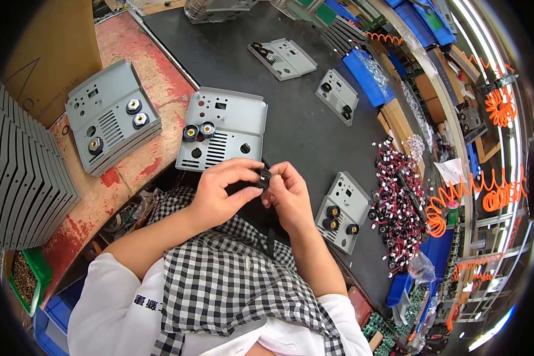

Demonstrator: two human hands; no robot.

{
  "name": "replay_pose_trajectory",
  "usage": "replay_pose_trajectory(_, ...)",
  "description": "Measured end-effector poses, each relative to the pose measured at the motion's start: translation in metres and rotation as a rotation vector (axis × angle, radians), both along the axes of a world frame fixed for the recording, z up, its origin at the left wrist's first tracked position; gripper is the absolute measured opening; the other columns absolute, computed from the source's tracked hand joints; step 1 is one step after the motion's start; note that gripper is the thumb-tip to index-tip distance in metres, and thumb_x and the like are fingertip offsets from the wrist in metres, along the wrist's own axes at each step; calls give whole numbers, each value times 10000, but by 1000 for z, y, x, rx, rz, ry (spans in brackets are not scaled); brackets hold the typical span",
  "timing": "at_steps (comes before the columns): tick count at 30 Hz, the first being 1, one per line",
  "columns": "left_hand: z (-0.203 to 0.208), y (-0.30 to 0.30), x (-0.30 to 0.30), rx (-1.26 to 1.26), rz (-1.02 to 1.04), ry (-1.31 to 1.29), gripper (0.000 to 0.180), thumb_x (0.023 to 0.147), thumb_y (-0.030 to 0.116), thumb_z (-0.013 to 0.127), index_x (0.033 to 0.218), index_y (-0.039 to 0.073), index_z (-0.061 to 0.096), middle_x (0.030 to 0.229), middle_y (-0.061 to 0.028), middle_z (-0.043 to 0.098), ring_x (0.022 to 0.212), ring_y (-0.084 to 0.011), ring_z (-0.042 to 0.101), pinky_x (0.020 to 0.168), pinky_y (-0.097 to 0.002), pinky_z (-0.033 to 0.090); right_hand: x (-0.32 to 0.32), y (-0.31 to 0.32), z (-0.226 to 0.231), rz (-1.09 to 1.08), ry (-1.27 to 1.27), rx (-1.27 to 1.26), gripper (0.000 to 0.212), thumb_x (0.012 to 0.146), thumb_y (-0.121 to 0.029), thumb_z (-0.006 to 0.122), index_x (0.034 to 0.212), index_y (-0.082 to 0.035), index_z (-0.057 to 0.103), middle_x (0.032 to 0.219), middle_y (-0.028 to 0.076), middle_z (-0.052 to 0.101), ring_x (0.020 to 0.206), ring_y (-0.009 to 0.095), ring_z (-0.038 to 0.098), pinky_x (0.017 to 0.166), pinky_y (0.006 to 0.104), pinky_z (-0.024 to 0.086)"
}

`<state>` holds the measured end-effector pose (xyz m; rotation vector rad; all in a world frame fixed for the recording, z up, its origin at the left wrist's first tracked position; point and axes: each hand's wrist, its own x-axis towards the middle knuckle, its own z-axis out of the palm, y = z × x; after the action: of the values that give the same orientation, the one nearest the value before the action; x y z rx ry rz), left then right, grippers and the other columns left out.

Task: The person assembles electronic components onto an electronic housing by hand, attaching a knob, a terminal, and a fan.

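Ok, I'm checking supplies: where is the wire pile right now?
In the head view, the wire pile lies to the person's right on the dark work surface, between a grey panel and an orange coiled hose.

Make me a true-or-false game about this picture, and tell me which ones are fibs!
1. The left hand holds a small black part. True.
2. The other hand is far away from it. False: the right hand is close beside that part.
3. The person wears plain red. False: the apron is black-and-white checked.
4. A stack of grey panels stands at the left side. True.
5. Everything orange is on the left. False: the orange coiled cords are on the right.
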<state>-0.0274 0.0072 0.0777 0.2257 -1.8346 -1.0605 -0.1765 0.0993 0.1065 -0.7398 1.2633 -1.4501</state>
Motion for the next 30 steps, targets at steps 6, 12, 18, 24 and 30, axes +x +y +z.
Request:
replay_pose_trajectory(6, -19, 14, -16, 771, -115, 244, 95, 797, -9, 680, 884, -36, 651, 964, -99, 647, 849, -152, 635, 766, -257, 511, 14, -8, -21, -283, 571, -148, 109, 846, -88, 671, 889, -7, 610, 734, 4, 595, 648, 87, 562, 596, 225, 469)
replay_pose_trajectory(12, -30, 9, -5, 1379, -485, 327, 83, 908, 70, 554, 914, 24, 622, 939, -60, 642, 835, -130, 630, 724, -264, 521, 22, -19, -2, -282, 1131, -358, 144, 734, -43, 715, 865, -57, 657, 856, 108, 639, 772, 240, 636, 671, 318, 502)
replay_pose_trajectory(18, 8, 3, 10, 1495, -429, 45, 109, 936, 116, 520, 937, 49, 606, 943, -64, 646, 877, -142, 620, 822, -289, 504, 42, -26, 38, 186, 1268, -608, 362, 673, -104, 750, 1023, -85, 663, 1063, 116, 628, 1021, 297, 591, 908, 390, 446)
replay_pose_trajectory(24, -32, -4, 10, 1532, -706, 436, 118, 923, 109, 540, 987, 38, 608, 997, -78, 644, 908, -164, 621, 855, -302, 496, -29, -22, 5, 91, 777, -7, 501, 697, -35, 762, 1165, -3, 588, 1077, 91, 614, 767, 134, 632, 686, 248, 519)
replay_pose_trajectory(30, -36, 0, 15, 1534, -655, 394, 121, 931, 108, 528, 990, 41, 610, 1009, -71, 641, 929, -152, 614, 880, -302, 484, 20, -29, 30, 213, 1183, -234, 389, 705, -107, 757, 1066, -51, 620, 977, 105, 610, 724, 196, 647, 628, 292, 533)
